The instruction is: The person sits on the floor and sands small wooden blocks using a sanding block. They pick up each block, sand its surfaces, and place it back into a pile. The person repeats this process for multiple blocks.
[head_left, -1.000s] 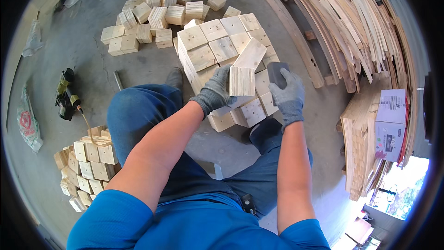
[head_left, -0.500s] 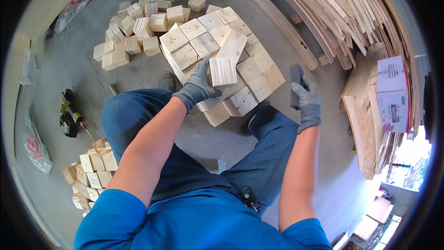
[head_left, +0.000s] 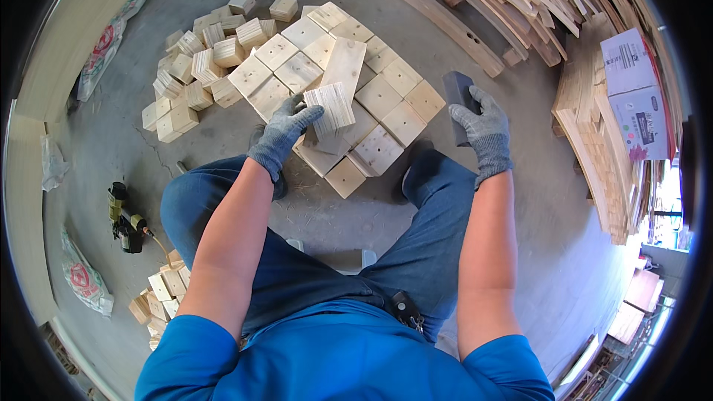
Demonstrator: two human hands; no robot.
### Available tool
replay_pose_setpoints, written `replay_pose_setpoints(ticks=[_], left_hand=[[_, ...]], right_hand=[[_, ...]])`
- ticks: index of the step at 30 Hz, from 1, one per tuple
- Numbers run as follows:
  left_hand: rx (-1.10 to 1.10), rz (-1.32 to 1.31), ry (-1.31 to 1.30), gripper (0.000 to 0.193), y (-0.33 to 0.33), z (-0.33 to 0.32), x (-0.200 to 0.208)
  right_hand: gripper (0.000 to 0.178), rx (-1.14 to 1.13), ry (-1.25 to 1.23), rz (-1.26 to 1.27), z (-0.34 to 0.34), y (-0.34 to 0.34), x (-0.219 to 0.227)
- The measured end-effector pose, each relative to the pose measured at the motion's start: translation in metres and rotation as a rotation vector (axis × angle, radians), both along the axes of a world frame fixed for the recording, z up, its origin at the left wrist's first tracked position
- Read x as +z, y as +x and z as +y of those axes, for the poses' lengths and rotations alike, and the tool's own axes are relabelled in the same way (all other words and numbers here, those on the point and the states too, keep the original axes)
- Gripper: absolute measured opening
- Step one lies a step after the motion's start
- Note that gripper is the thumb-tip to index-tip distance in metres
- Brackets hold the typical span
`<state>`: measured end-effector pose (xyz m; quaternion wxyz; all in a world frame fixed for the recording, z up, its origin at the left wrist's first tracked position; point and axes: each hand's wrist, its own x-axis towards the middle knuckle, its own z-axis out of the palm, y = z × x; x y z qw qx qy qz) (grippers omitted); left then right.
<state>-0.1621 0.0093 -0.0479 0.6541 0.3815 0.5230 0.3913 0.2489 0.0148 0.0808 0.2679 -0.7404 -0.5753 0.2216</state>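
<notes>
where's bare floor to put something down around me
Bare floor shows between the right forearm and the stacked wood, and between the knees, in front of the block platform. Crowded: the loose blocks at upper left, and the platform's middle, where the left hand touches a striped block.

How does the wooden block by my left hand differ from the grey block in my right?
The wooden block is pale and striped; the grey block is plain and dark. The wooden block looks chunkier, the grey block slimmer. The wooden block is over stacked blocks; the grey block, over the floor. Both have flat faces.
</notes>
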Motion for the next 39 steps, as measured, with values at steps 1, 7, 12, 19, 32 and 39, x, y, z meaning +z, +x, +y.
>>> replay_pose_setpoints(ticks=[1,7,12,19,32,39], left_hand=[[-0.012,-0.008,-0.014,0.102,0.001,0.002,0.001],[-0.087,0.055,-0.046,0.096,0.005,0.007,0.021],[-0.112,0.227,0.075,0.099,0.001,0.008,0.010],[-0.186,0.485,0.283,0.114,0.009,-0.001,0.034],[-0.185,0.806,0.515,0.114,0.019,-0.036,0.033],[-0.113,0.455,0.429,0.092,0.026,-0.047,0.012]], right_hand=[[0.075,0.008,0.004,-0.007,0.000,0.002,-0.001],[0.074,0.017,0.000,-0.043,0.001,0.006,-0.003],[0.073,0.053,-0.019,-0.049,0.000,-0.010,0.008],[0.073,0.085,0.009,-0.168,0.002,-0.010,0.002],[0.072,0.087,-0.002,-0.178,-0.006,-0.004,0.000],[0.072,0.090,-0.001,-0.212,-0.009,0.000,0.002]])
